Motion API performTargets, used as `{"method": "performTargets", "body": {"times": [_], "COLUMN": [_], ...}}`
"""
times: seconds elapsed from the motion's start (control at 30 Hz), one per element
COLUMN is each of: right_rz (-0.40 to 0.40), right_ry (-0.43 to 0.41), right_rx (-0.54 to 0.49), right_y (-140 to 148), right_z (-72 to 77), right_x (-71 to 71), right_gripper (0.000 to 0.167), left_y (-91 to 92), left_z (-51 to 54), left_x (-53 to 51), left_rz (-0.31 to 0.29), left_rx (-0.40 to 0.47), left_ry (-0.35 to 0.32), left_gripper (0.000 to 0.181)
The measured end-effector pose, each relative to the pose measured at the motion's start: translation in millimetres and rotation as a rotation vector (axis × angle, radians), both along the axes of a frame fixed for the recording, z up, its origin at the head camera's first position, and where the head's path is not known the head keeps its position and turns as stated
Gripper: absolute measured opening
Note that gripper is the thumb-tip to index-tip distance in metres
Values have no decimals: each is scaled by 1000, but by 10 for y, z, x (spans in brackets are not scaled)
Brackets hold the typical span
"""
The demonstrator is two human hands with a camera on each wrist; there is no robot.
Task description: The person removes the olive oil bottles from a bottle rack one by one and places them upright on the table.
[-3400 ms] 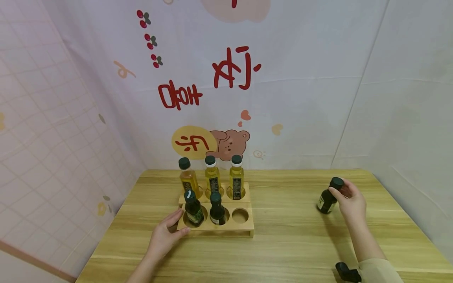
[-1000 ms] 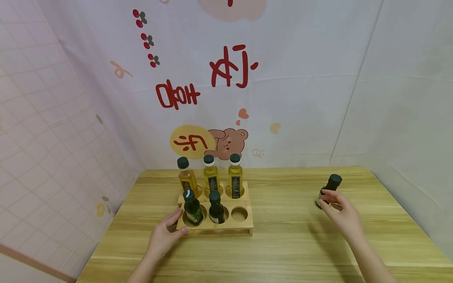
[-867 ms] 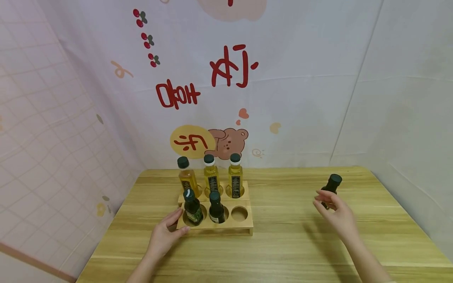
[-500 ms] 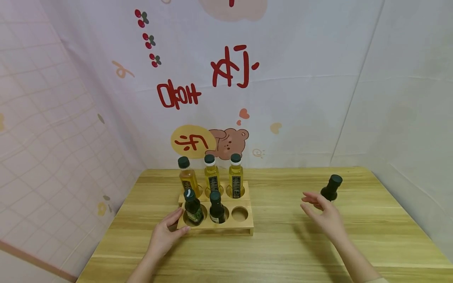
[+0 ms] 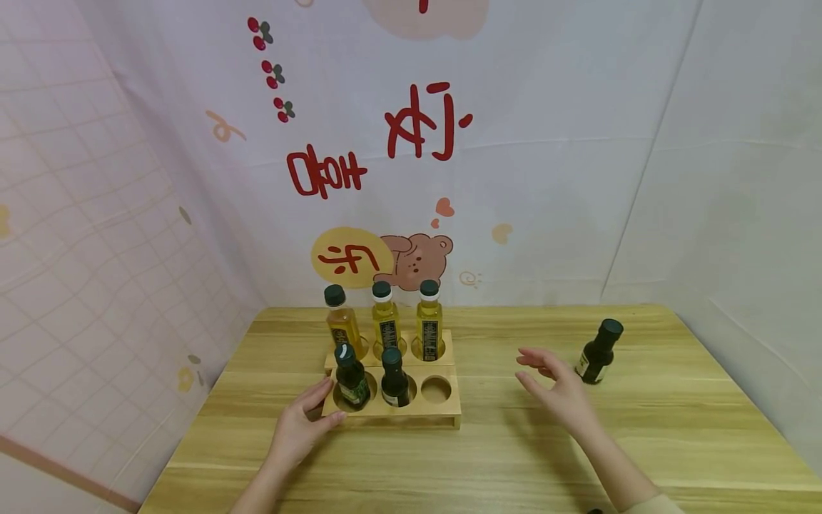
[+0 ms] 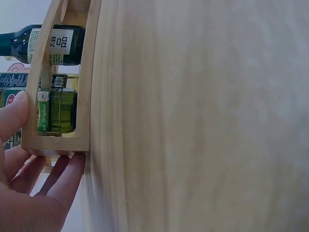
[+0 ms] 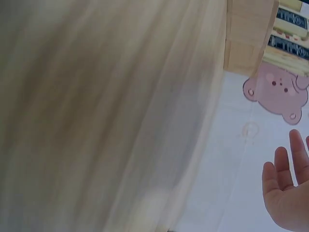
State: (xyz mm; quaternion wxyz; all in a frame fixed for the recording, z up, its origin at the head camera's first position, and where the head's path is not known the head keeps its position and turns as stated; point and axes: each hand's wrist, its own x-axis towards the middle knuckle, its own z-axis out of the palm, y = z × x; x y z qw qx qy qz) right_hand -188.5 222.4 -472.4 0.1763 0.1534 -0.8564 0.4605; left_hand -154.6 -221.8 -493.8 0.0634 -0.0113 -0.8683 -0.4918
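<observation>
My left hand [image 5: 298, 432] grips the left end of a two-step wooden bottle rack [image 5: 446, 407]. In the left wrist view its thumb lies over the top board [image 6: 34, 111] and its fingers lie against the end. The lower step holds a dark green bottle [image 5: 352, 382] and a dark bottle [image 5: 394, 384]; its right hole shows only its bottom. On the upper step stand an amber oil bottle [image 5: 343, 332] and two yellow oil bottles [image 5: 387, 325]. My right hand [image 5: 559, 392] is in the air with fingers apart, between the rack and another dark bottle [image 5: 599, 353] standing on the table.
A wooden table [image 5: 501, 457] carries everything. Behind it hangs a white printed cloth [image 5: 546, 178], with a grid-patterned cloth [image 5: 96, 250] at the left. A small dark object [image 5: 595, 511] barely shows at the bottom edge.
My right hand has let go of the dark bottle, leaving it upright on the table, and has moved left toward the rack. My left hand still holds the rack.
</observation>
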Motion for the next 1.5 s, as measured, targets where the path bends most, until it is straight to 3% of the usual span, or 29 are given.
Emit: {"method": "performTargets", "body": {"times": [0.7,0.83,0.93,1.07,1.5], "right_rz": [152,184,196,224,300], "right_ry": [22,17,11,-9,-53], "right_rx": [-6,-31,-46,-75,-124], "right_y": [-586,-738,-832,-895,-1196], "right_z": [-37,117,127,-10,-18], "right_x": [-38,54,70,7,23], "right_gripper": [44,43,43,45,48], "left_y": [-17,-15,-11,-11,-12], "left_z": [-31,-30,-33,-34,-32], "left_x": [-9,-7,-8,-14,-8], "left_rz": [2,-2,-1,3,0], "left_rx": [36,43,40,22,8], "left_ry": [-37,-38,-37,-38,-27], "left_gripper": [72,72,72,72,72]}}
